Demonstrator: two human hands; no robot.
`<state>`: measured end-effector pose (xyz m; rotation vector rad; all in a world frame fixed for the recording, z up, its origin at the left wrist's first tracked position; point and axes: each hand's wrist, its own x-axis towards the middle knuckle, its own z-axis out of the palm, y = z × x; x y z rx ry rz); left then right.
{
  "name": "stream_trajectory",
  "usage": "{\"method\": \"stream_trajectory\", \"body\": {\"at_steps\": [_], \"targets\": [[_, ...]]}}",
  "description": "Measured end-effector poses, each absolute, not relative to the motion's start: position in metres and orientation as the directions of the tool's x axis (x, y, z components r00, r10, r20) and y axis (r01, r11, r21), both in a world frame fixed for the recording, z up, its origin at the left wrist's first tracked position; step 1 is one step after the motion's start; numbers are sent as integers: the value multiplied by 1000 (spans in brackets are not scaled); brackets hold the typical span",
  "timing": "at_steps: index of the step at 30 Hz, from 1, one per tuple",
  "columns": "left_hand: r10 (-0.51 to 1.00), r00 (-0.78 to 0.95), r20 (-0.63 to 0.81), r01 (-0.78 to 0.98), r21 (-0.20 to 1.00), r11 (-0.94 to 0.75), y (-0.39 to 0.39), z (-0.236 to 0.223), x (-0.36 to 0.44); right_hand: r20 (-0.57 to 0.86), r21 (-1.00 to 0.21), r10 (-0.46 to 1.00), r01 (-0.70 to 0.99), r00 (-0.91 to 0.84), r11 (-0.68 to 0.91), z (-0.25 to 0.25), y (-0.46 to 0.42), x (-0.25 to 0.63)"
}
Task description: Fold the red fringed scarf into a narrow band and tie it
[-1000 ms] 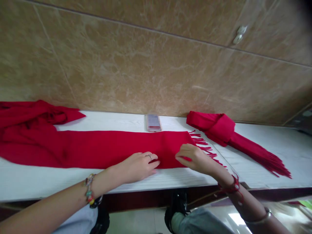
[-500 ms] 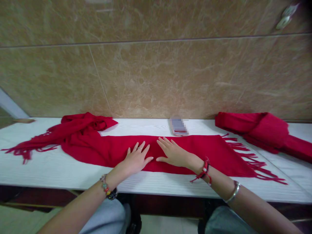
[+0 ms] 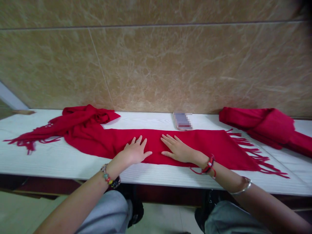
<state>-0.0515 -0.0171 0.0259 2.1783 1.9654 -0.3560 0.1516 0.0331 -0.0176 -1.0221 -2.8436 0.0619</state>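
Note:
A red fringed scarf (image 3: 209, 146) lies lengthwise along a white table, its right stretch flat and smooth. Its left part is bunched into loose folds, with tassels trailing toward the left. My left hand (image 3: 136, 151) rests flat on the middle of the cloth, fingers spread, a ring on one finger. To the right of it, my right hand (image 3: 179, 149) also lies palm down on the scarf with fingers stretched out and the thumb apart. A gap of bare red cloth shows between the two thumbs. Neither hand grips anything.
Behind the scarf a phone (image 3: 182, 121) lies on the white table (image 3: 146, 175). More red cloth (image 3: 260, 125), folded, sits at the back right. A tan marbled tile wall (image 3: 156, 71) rises along the table's rear edge.
My hands have slid slightly apart on the scarf, the right one moving rightward. The whole view has shifted a little, so the table appears higher.

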Motion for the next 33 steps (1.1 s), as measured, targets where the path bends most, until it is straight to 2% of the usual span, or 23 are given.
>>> {"method": "stream_trajectory", "body": {"at_steps": [5,11,13,18,24,28,33], "targets": [[916,198,-349,973,-39,-225,-16,31,-54,139,-56,635,634,-760,771,-9,23,155],[788,388,-478,913,79,-401,-11,40,-61,119,-90,612,605,-782,791,-13,1,163],[777,399,-487,907,88,-411,-11,45,-61,134,-103,615,607,-777,788,-17,-2,165],[819,416,-395,893,5,-450,-23,54,-56,263,-123,567,556,-780,822,-19,1,163],[789,563,-244,786,-135,-603,-34,45,-54,482,-81,338,343,-808,936,-20,-4,157],[767,628,-133,736,-220,-640,-27,35,-57,479,-64,340,354,-809,933,-17,-10,150],[748,654,-115,709,-252,-659,-22,41,-58,436,34,426,488,-793,872,-11,-18,138]]}}
